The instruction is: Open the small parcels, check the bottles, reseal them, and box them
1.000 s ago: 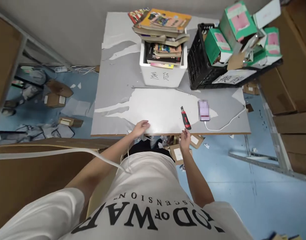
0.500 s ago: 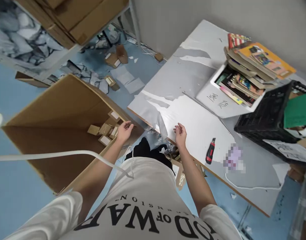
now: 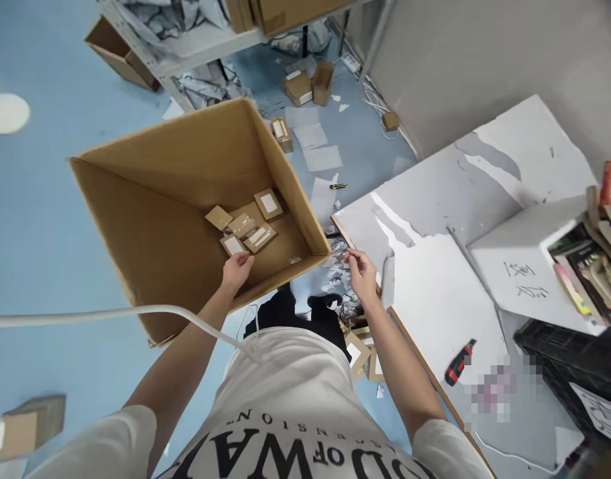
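Observation:
My left hand (image 3: pixel 238 271) hovers over the near side of a large open cardboard box (image 3: pixel 170 143), fingers loosely bent and nothing visible in them. Inside the box, close to that hand, lie several small taped parcels (image 3: pixel 243 226), some with white labels. My right hand (image 3: pixel 362 273) is beside the left edge of the white-topped table (image 3: pixel 449 279), its fingers loosely bent and apart, apparently holding nothing. A red and black utility knife (image 3: pixel 459 362) rests on the table to the right of my right arm.
A white box of books (image 3: pixel 529 273) and a black crate (image 3: pixel 549 359) stand on the table's right. Paper scraps (image 3: pixel 342 279) and small cartons (image 3: pixel 298 88) litter the blue floor. A loaded shelf (image 3: pixel 210 46) is behind the large box. A white cord (image 3: pixel 110 313) crosses at left.
The view has turned left, so the table and books have shifted right and the large box shows more fully. My left hand is now over the box's near side instead of its right edge.

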`<state>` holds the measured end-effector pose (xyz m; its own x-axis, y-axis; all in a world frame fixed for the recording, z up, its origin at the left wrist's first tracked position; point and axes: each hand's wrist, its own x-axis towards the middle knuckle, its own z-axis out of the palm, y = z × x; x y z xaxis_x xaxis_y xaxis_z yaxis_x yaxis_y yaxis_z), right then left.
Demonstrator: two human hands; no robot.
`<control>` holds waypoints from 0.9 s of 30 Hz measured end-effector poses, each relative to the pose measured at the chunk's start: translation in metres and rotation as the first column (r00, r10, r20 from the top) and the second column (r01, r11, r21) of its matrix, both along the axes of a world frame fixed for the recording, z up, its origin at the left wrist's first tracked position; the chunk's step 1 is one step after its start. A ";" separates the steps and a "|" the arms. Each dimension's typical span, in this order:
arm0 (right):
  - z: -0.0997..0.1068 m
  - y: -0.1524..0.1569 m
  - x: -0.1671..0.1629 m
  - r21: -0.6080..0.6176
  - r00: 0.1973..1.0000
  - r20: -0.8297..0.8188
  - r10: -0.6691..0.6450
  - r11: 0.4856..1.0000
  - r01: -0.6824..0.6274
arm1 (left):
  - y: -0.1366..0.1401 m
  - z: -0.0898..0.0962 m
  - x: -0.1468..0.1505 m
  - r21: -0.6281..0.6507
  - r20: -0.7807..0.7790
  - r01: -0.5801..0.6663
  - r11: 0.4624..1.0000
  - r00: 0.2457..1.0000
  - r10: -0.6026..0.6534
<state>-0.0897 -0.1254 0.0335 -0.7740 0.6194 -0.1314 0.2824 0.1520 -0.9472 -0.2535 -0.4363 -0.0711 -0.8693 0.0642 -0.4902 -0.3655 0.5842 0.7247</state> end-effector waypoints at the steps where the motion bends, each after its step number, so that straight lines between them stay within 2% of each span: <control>1: -0.001 -0.009 -0.019 0.025 0.998 0.017 0.062 0.998 -0.062 | -0.013 -0.009 -0.005 -0.028 0.045 0.020 0.999 0.999 -0.019; 3: -0.007 -0.027 -0.057 0.065 0.973 0.085 0.214 0.973 -0.220 | -0.036 -0.026 -0.012 -0.073 0.145 0.074 0.995 0.987 -0.063; 5: -0.021 -0.044 -0.095 0.104 0.898 0.206 0.388 0.904 -0.414 | -0.054 -0.041 -0.015 -0.088 0.225 0.115 0.990 0.970 -0.093; 8: -0.055 -0.068 -0.141 0.143 0.689 0.422 0.589 0.708 -0.692 | -0.075 -0.060 -0.018 -0.084 0.294 0.121 0.989 0.952 -0.091; 10: -0.084 -0.081 -0.164 0.115 0.540 0.546 0.641 0.581 -0.806 | -0.086 -0.073 -0.019 -0.096 0.338 0.120 0.988 0.937 -0.081; 12: -0.114 -0.091 -0.181 0.056 0.419 0.642 0.643 0.505 -0.861 | -0.094 -0.086 -0.021 -0.109 0.378 0.121 0.987 0.923 -0.072; 15: -0.156 -0.099 -0.200 -0.013 0.309 0.717 0.625 0.455 -0.890 | -0.104 -0.104 -0.024 -0.135 0.423 0.131 0.982 0.904 -0.062; 21: -0.228 -0.099 -0.224 -0.085 0.175 0.786 0.592 0.384 -0.919 | -0.116 -0.137 -0.039 -0.218 0.460 0.163 0.962 0.887 -0.046; 24: -0.264 -0.099 -0.231 -0.121 0.124 0.808 0.577 0.367 -0.922 | -0.116 -0.169 -0.055 -0.255 0.464 0.200 0.946 0.884 -0.062; 27: -0.301 -0.096 -0.235 -0.153 0.086 0.817 0.570 0.358 -0.921 | -0.112 -0.217 -0.082 -0.295 0.464 0.252 0.922 0.881 -0.092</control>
<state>-0.3244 -0.2216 -0.2677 -0.5872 -0.1220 -0.8002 0.2444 0.9157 -0.3189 -0.3352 -0.5479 -0.2877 -0.5537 -0.0453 -0.8315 -0.4650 0.8451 0.2636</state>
